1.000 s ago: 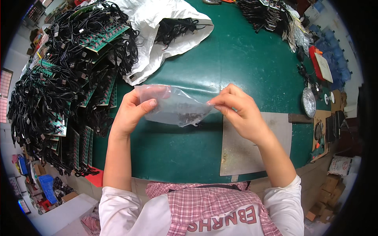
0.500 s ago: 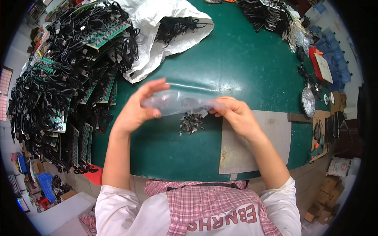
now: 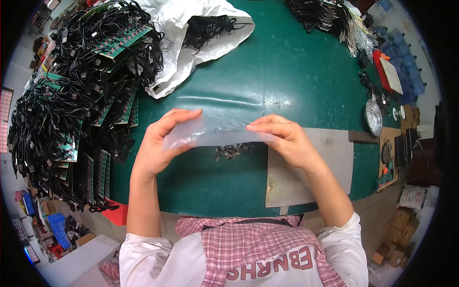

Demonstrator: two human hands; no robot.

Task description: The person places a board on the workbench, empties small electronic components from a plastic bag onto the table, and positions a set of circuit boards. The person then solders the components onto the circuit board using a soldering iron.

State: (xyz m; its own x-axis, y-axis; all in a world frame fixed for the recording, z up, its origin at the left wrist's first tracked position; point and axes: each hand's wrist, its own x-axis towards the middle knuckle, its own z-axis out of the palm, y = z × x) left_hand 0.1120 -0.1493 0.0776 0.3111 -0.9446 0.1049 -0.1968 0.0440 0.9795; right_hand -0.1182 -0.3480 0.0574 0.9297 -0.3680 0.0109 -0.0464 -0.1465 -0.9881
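A clear plastic bag (image 3: pixel 217 132) is stretched between my two hands above the green table. My left hand (image 3: pixel 165 136) grips one end, thumb below and fingers above. At the other end my right hand (image 3: pixel 282 135) pinches the plastic between thumb and fingers. Just under the bag's near edge lies a small heap of metal and black connector pieces (image 3: pixel 231 152), partly covered by the plastic. Whether anything is inside the bag I cannot make out.
On the left rises a large pile of black cables (image 3: pixel 79 91) with green circuit boards (image 3: pixel 126 40). Behind it a white sack (image 3: pixel 174 52) holds more cables. A grey mat (image 3: pixel 311 172) lies at the right, with a foil-like dish (image 3: pixel 373 117) beyond.
My left hand has come slightly nearer and closed on the bag's end; before, its fingers were wider apart. The bag is now spread wider over the heap.
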